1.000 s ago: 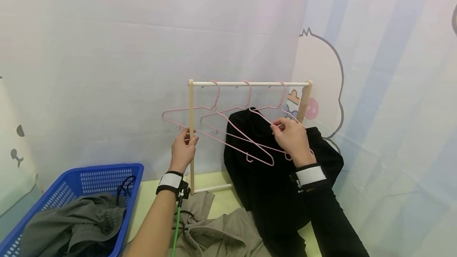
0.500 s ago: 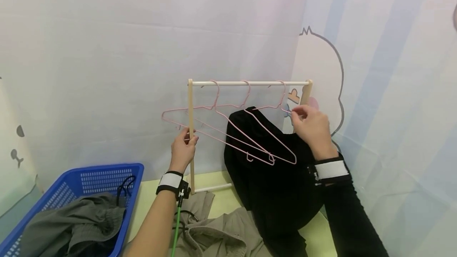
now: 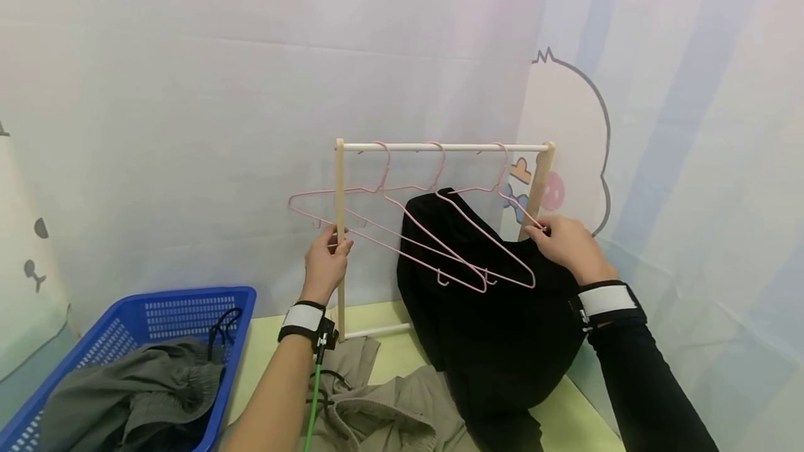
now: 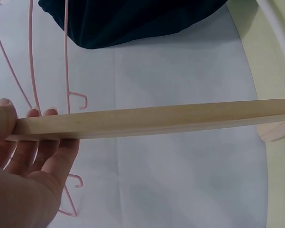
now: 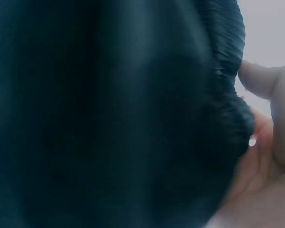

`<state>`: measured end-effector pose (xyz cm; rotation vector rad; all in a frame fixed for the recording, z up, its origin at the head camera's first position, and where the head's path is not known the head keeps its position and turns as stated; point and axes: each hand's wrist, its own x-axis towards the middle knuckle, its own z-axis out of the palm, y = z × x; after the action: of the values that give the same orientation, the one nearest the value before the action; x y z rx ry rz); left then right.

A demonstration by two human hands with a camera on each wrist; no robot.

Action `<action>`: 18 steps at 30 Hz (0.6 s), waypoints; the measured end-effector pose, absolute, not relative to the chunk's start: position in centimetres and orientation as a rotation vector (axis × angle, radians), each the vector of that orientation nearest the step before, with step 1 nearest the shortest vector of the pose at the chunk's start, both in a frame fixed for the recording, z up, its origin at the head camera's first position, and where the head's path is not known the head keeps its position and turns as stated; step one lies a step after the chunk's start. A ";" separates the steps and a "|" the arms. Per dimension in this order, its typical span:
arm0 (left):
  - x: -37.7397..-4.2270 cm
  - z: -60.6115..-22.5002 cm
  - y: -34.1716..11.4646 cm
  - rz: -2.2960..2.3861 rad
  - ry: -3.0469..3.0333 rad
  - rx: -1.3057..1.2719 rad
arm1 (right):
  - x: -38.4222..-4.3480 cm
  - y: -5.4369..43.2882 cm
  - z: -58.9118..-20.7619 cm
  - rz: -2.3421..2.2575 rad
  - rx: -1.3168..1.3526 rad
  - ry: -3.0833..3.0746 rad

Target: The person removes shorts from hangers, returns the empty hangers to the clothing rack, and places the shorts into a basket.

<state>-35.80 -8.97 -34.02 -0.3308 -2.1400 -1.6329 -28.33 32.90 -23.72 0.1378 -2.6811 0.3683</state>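
In the head view, a small rack with a white rail (image 3: 465, 147) carries three pink wire hangers (image 3: 433, 234). My left hand (image 3: 325, 264) grips the rack's left wooden post (image 3: 340, 187); in the left wrist view, my thumb and fingers lie on opposite sides of that post (image 4: 170, 116). A black garment (image 3: 490, 326) hangs from the right-hand hanger, partly behind the other two. My right hand (image 3: 568, 246) pinches the garment's upper edge at that hanger's right end. In the right wrist view, the thumb and fingers meet the gathered edge (image 5: 230, 80).
A blue basket (image 3: 241, 340) at the left holds grey clothing (image 3: 144, 382) with a black cord. Beige clothing (image 3: 389, 403) lies on the pale yellow table (image 3: 389, 351) in front of the rack. A green cable (image 3: 313, 403) runs from my left wrist. Printed curtains stand behind and at the right.
My right hand has moved right along the hanger, then down to its right end, with the black garment's edge. The middle hanger has swung. My left hand stays on the post.
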 end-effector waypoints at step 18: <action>-35.7 -33.9 -8.5 -1.617 -2.136 -0.337 | -28.9 33.7 -25.1 0.242 0.164 -2.579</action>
<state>-35.74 -8.53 -33.89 -0.3366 -2.1360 -1.6170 -28.90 33.67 -25.13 0.1641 -2.5786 0.2424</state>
